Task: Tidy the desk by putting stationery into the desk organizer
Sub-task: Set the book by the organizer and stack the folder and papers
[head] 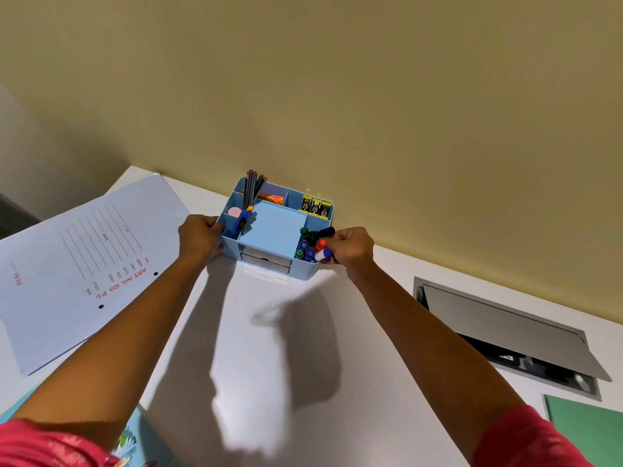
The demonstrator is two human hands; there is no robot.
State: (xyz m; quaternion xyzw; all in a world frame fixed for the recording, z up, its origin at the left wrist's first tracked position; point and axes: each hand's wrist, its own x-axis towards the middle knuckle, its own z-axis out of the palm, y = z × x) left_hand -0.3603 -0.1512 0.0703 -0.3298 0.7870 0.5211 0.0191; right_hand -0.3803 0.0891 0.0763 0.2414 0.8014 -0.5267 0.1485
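Note:
A light blue desk organizer (269, 261) stands on the white desk against the yellow wall. Its compartments hold upright pencils (253, 188), orange items (271, 198), yellow-black clips (315, 206), a pink eraser (234, 211), a blue pen (243, 221), a blue sticky-note pad (274, 227) and several coloured markers (312, 246). My left hand (199, 235) grips the organizer's left wall. My right hand (350, 246) grips its right side, fingers beside the markers.
A white file folder (77, 264) with red print lies at the left. A grey cable hatch (505, 332) with its flap raised is set in the desk at the right, a green sheet (586, 423) near it. A patterned book (135, 439) lies near left.

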